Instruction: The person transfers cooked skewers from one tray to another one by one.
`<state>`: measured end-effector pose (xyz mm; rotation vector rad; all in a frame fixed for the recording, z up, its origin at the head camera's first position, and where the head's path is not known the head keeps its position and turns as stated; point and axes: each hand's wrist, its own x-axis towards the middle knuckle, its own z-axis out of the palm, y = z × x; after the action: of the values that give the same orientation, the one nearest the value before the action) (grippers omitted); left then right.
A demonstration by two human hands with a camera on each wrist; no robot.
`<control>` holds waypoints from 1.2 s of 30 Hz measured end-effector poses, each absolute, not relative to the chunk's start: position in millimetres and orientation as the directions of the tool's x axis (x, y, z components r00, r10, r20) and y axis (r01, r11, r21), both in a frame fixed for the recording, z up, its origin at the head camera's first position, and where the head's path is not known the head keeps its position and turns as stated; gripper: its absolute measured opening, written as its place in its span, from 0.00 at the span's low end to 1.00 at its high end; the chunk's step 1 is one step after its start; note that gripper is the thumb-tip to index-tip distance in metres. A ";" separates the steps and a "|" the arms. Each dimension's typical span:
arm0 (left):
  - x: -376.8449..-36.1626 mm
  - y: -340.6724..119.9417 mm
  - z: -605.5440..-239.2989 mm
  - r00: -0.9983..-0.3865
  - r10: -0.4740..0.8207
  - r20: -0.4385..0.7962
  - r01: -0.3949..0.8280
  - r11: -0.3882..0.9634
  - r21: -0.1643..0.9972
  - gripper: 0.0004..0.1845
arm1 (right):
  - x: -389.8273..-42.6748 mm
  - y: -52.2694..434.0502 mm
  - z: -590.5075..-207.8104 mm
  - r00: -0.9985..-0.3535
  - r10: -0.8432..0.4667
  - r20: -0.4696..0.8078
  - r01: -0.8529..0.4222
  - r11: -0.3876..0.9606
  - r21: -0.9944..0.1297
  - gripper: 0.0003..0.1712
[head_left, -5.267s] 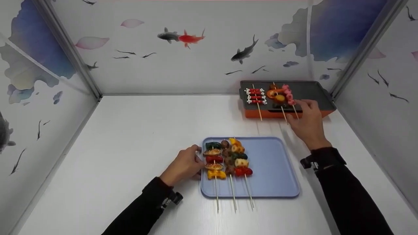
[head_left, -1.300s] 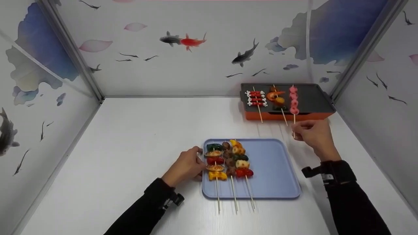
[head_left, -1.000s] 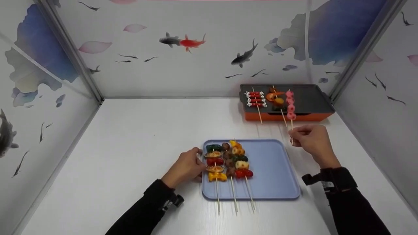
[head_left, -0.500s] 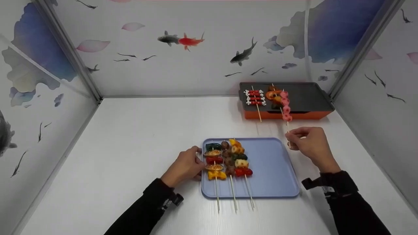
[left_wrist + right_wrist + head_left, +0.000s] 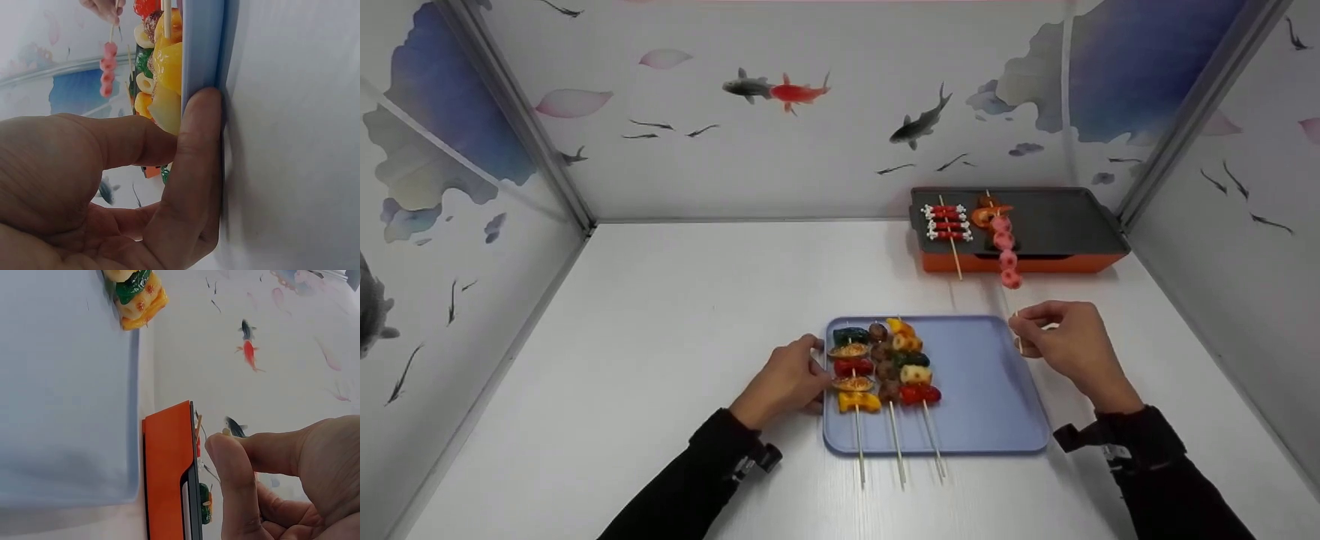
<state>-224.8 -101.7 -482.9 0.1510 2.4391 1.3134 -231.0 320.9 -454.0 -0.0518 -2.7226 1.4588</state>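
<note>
Your right hand [image 5: 1069,351] pinched the bare end of the pink skewer [image 5: 1005,251] between thumb and fingertips, holding it lifted above the table [image 5: 675,315], its pink pieces hanging between the far right corner of the blue tray [image 5: 982,390] and the grill [image 5: 1065,225]. Your left hand [image 5: 784,381] rested at the tray's left edge, fingers curled against the rim and thumb over it, gripping it. Three loaded skewers [image 5: 885,364] lay side by side on the left part of the tray, sticks pointing near. On the grill at the far right lay a red-and-white skewer [image 5: 949,223] and a shrimp skewer [image 5: 988,214].
</note>
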 end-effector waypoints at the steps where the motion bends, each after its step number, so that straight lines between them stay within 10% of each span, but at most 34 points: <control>1: -224.7 -101.8 -482.8 -0.928 0.265 -0.263 -0.073 0.562 0.824 0.33 | -229.4 320.0 -453.9 -0.998 0.052 0.032 0.003 0.554 -0.833 0.20; 36: -223.9 -101.6 -481.5 -0.922 0.260 -0.286 -0.092 0.570 0.816 0.34 | -180.7 286.9 -456.4 -0.999 -0.039 -0.035 0.006 0.579 -0.815 0.13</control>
<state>-223.9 -101.6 -481.5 0.1359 2.4302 1.2948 -180.7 286.9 -456.4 0.0292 -2.8351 1.4634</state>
